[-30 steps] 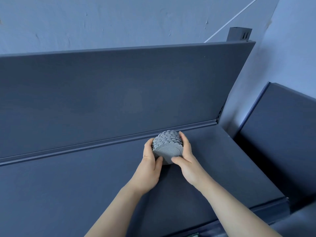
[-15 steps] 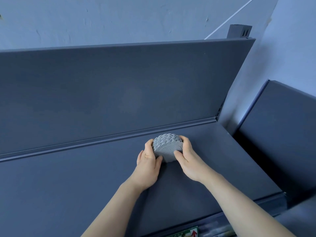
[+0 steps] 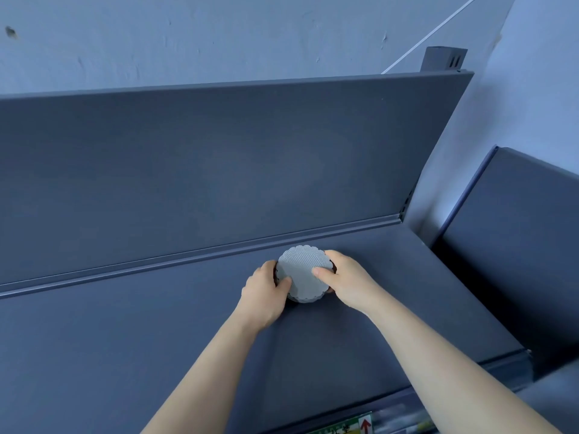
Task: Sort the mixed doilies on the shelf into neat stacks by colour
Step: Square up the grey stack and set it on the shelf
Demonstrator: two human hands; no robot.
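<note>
A round stack of scalloped doilies (image 3: 302, 270) lies flat on the dark shelf (image 3: 156, 339), close to the back rail. Its top doily is pale grey with a ribbed pattern; darker edges show beneath at the sides. My left hand (image 3: 264, 296) grips the stack's left edge, thumb on top. My right hand (image 3: 346, 281) grips the right edge, thumb lying on the top doily. Both forearms reach in from the bottom of the view.
A tall dark back panel (image 3: 219, 158) rises behind the shelf, with a raised rail (image 3: 200, 253) along its foot. A second dark shelf unit (image 3: 513, 245) stands at the right. A label strip (image 3: 351, 429) runs along the shelf's front edge.
The stack was held tilted on its edge with the scalloped side showing; both hands have laid it down flat on the shelf, pale top doily facing up.
</note>
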